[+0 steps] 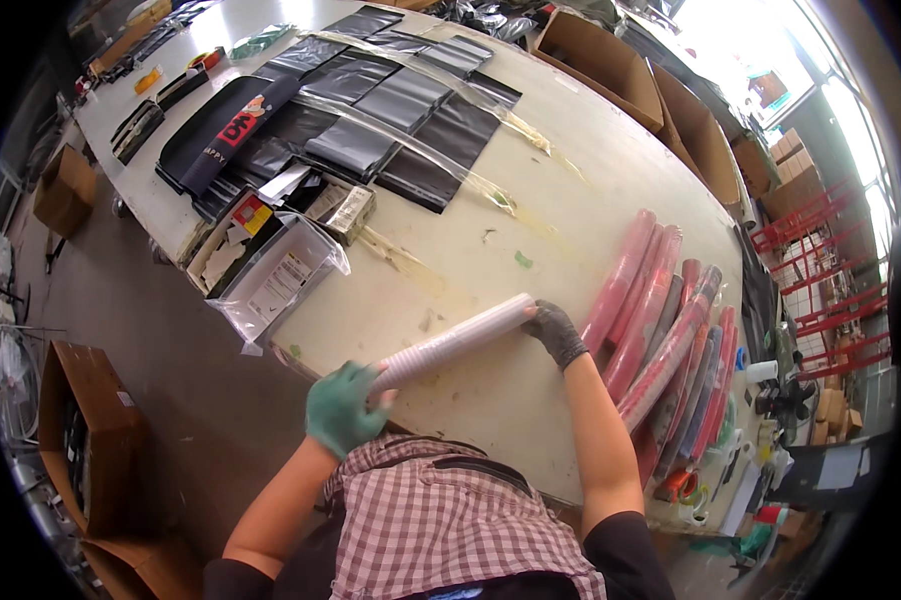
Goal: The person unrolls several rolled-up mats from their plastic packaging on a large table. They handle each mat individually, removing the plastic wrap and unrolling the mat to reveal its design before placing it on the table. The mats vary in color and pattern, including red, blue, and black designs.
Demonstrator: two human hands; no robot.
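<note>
A white, ribbed-looking roll (455,342) lies slantwise between my hands, above the near part of the table. My left hand (344,410), in a green glove with bare fingertips, is closed about the roll's lower left end. At the upper right end, my right hand (554,333) grips the roll; it wears a dark grey glove. Just right of that hand lies a pile of red and grey rolls in clear wrap (660,330). What the roll is made of, I cannot tell.
Black plastic packets (400,100) lie in rows under clear tape on the pale table (570,180). An open box with papers (270,270) sits at the left edge. Orange-handled scissors (676,487) lie at the right. Cardboard cartons (600,65) line the far edge; another carton (90,430) stands lower left.
</note>
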